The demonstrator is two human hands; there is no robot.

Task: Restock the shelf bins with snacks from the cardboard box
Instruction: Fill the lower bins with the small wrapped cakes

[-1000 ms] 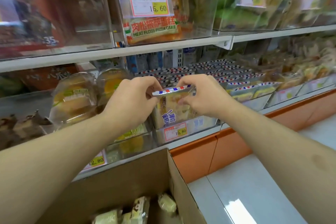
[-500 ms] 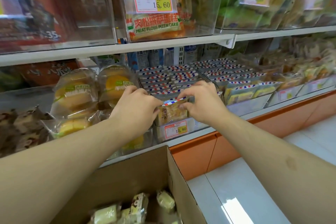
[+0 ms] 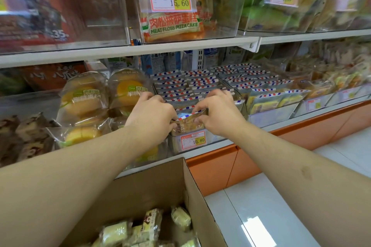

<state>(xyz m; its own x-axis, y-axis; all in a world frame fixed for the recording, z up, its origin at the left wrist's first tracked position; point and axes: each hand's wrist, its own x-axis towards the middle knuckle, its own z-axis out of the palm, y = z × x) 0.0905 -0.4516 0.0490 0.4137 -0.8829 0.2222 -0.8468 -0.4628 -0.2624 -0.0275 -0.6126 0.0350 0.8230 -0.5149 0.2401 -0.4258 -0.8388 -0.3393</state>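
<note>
Head view, two hands, left hand (image 3: 151, 119), right hand (image 3: 219, 114), pinching one snack packet (image 3: 188, 123)

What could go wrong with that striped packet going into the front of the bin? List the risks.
1. The snack packet, pinched by the left hand and right hand, goes into an already tightly packed bin; forcing it may crush it.
2. It may end up covering the 10.80 price tag.
3. The left forearm lies close to the round cake packs and might nudge them.

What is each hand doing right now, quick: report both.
Left hand: fingers pinch the left end of the snack packet.
Right hand: fingers pinch the packet's right end.
</note>
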